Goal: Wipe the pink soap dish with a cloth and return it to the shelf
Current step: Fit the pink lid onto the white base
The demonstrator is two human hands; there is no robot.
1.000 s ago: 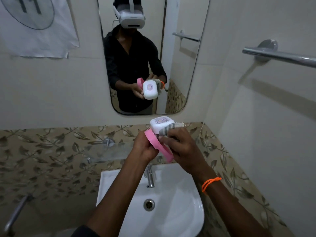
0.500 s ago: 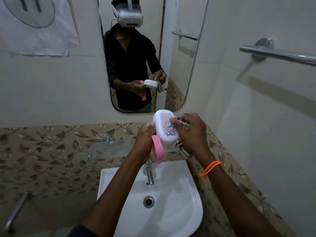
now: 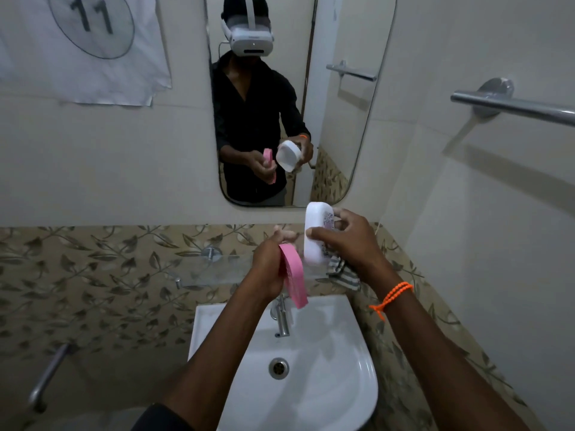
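My left hand (image 3: pixel 270 269) grips the pink soap dish base (image 3: pixel 292 275), held on edge above the sink. To its right, my right hand (image 3: pixel 348 241) holds the white lid (image 3: pixel 314 234) of the dish upright, together with a grey striped cloth (image 3: pixel 342 270) that hangs below the palm. The lid and the pink base are apart, a small gap between them. Behind both hands runs the glass shelf (image 3: pixel 217 269) on the tiled wall. The mirror shows the same hands and both dish parts.
A white sink (image 3: pixel 342 368) with a chrome tap (image 3: pixel 281 318) lies directly below my hands. A mirror (image 3: pixel 342 119) hangs above the shelf. A chrome towel bar (image 3: pixel 513 107) sticks out on the right wall, a paper sheet (image 3: pixel 77 48) hangs at top left.
The white lid has been turned from face-on to edge-on and moved right, away from the pink base. The cloth now hangs under my right hand. The view has tilted slightly.
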